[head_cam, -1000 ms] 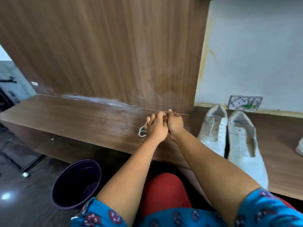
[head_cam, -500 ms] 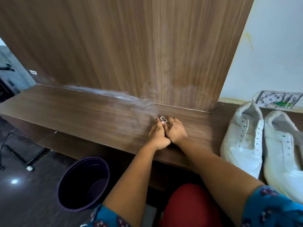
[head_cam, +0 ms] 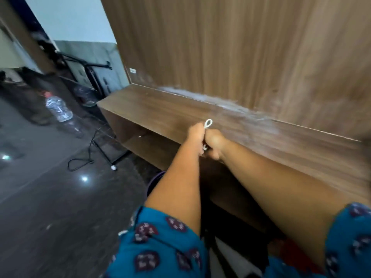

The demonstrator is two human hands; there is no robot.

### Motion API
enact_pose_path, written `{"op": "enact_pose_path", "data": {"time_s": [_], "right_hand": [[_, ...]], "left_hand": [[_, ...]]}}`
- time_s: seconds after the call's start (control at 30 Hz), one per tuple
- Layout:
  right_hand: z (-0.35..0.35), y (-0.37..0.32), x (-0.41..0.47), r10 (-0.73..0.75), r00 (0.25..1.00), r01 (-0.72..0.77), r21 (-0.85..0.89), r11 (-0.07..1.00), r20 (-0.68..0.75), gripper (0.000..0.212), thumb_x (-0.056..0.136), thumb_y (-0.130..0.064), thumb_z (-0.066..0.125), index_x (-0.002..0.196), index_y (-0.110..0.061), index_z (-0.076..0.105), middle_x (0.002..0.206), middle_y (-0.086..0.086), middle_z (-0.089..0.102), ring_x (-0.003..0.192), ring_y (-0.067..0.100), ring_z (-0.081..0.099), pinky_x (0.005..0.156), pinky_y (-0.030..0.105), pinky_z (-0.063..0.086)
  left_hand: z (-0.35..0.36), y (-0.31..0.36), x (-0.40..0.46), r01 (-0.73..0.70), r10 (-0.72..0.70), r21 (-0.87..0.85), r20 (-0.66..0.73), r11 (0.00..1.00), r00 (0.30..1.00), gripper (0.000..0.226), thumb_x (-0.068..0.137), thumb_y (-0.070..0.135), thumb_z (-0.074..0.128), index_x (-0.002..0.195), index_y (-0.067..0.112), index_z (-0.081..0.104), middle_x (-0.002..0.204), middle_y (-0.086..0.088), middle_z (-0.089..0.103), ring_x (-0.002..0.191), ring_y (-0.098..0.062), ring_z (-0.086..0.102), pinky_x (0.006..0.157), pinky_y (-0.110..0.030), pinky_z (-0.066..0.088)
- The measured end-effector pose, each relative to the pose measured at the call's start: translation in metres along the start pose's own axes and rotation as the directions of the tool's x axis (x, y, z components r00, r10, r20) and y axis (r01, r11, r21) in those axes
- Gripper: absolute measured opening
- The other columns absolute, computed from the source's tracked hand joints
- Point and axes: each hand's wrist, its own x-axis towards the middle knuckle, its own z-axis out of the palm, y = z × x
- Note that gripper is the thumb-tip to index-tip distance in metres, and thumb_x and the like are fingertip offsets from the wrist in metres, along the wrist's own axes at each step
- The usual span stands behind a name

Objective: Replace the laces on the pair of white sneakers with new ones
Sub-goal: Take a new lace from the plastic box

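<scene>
My left hand (head_cam: pixel 197 132) and my right hand (head_cam: pixel 215 142) are pressed together over the front part of the wooden shelf (head_cam: pixel 261 141), both closed on a bundled white lace (head_cam: pixel 208 123). A small loop of the lace sticks up above my fingers, and another bit shows between my palms lower down. The white sneakers are out of view.
A tall wooden panel (head_cam: pixel 241 47) rises behind the shelf. A dark purple bin (head_cam: pixel 154 182) sits on the floor under my left forearm, mostly hidden. A plastic water bottle (head_cam: pixel 58 108), a black cable (head_cam: pixel 84 159) and a stand's legs lie on the dark floor to the left.
The view has swung left, so the sneakers have left the frame and the floor and bottle have come in. My hands stay together on the lace, its loop now above my fingers.
</scene>
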Motion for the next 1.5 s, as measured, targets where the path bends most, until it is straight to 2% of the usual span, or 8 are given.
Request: {"op": "enact_pose_path", "data": {"time_s": [0.17, 0.27, 0.37, 0.6, 0.93, 1.13, 1.33, 1.5], "right_hand": [[0.059, 0.060, 0.039, -0.174, 0.984, 0.094, -0.724, 0.683, -0.036, 0.023, 0.095, -0.014, 0.048, 0.100, -0.001, 0.067, 0.098, 0.014, 0.067, 0.074, 0.026, 0.065, 0.055, 0.026, 0.048], [0.070, 0.085, 0.066, -0.027, 0.997, -0.015, -0.559, 0.829, -0.067, 0.035, 0.090, -0.015, 0.058, 0.122, -0.001, 0.054, 0.102, 0.015, 0.061, 0.070, 0.027, 0.063, 0.048, 0.029, 0.049], [0.066, 0.099, 0.091, 0.062, 0.992, -0.108, -0.485, 0.868, -0.110, 0.047, 0.090, -0.014, 0.055, 0.132, -0.011, 0.033, 0.131, 0.011, 0.043, 0.104, 0.029, 0.054, 0.072, 0.035, 0.051], [0.039, 0.098, 0.080, 0.011, 0.996, -0.053, -0.488, 0.871, -0.088, 0.027, 0.093, -0.006, 0.043, 0.113, -0.022, 0.052, 0.120, 0.006, 0.050, 0.107, 0.024, 0.049, 0.088, 0.038, 0.043], [-0.064, -0.012, -0.061, -0.460, 0.876, 0.333, -0.508, 0.794, -0.145, 0.011, 0.087, -0.016, 0.056, 0.085, -0.026, 0.052, 0.106, 0.004, 0.065, 0.096, 0.020, 0.058, 0.090, 0.033, 0.046], [-0.212, -0.076, -0.172, -0.622, 0.684, 0.334, -0.593, 0.732, -0.382, 0.013, 0.090, -0.023, 0.059, 0.094, -0.015, 0.049, 0.099, 0.007, 0.064, 0.096, 0.026, 0.061, 0.081, 0.028, 0.043], [-0.368, -0.086, -0.270, -0.644, 0.504, 0.167, -0.667, 0.726, -0.576, 0.029, 0.091, -0.021, 0.058, 0.116, -0.007, 0.056, 0.116, 0.014, 0.064, 0.109, 0.028, 0.060, 0.081, 0.026, 0.043], [-0.495, -0.084, -0.336, -0.608, 0.395, -0.086, -0.686, 0.722, -0.689, 0.040, 0.090, -0.023, 0.056, 0.126, -0.007, 0.053, 0.127, 0.017, 0.057, 0.117, 0.032, 0.053, 0.093, 0.033, 0.041]], "left_hand": [[-0.113, -0.013, 0.049, 0.138, -0.125, 0.269, -0.065, 0.953, 0.990, 0.029, 0.099, 0.017, 0.046, 0.081, 0.000, 0.060, 0.070, -0.013, 0.057, 0.054, -0.023, 0.055, 0.048, -0.025, 0.047], [-0.154, -0.029, 0.061, 0.263, -0.245, 0.253, -0.099, 0.931, 0.964, 0.039, 0.104, 0.018, 0.033, 0.074, 0.004, 0.054, 0.054, -0.012, 0.059, 0.038, -0.016, 0.048, 0.036, -0.016, 0.039], [-0.181, -0.057, 0.086, 0.270, -0.215, 0.310, -0.200, 0.911, 0.956, 0.032, 0.099, 0.010, 0.038, 0.121, -0.002, 0.057, 0.113, -0.020, 0.064, 0.070, -0.021, 0.056, 0.067, -0.027, 0.047], [-0.173, -0.059, 0.080, 0.375, -0.346, 0.543, -0.159, 0.751, 0.924, 0.025, 0.099, 0.024, 0.036, 0.097, 0.008, 0.055, 0.095, -0.012, 0.059, 0.071, -0.022, 0.052, 0.058, -0.030, 0.044], [0.030, 0.026, -0.054, -0.126, 0.000, 0.628, 0.196, 0.768, 0.981, 0.030, 0.098, 0.024, 0.044, 0.074, 0.010, 0.053, 0.066, -0.005, 0.055, 0.057, -0.016, 0.049, 0.049, -0.022, 0.032], [0.206, -0.043, -0.123, -0.350, 0.205, 0.388, 0.367, 0.853, 0.907, 0.035, 0.087, 0.035, 0.055, 0.103, 0.006, 0.066, 0.111, -0.018, 0.067, 0.104, -0.033, 0.064, 0.090, -0.042, 0.051], [0.328, -0.097, -0.269, -0.560, 0.304, 0.284, 0.610, 0.778, 0.732, 0.013, 0.092, 0.013, 0.052, 0.086, 0.004, 0.059, 0.084, -0.015, 0.062, 0.087, -0.025, 0.058, 0.068, -0.031, 0.042], [0.394, -0.143, -0.346, -0.796, 0.226, 0.395, 0.814, 0.459, 0.535, 0.036, 0.089, 0.041, 0.059, 0.117, 0.019, 0.053, 0.123, -0.006, 0.055, 0.112, -0.027, 0.055, 0.087, -0.032, 0.046]]}}
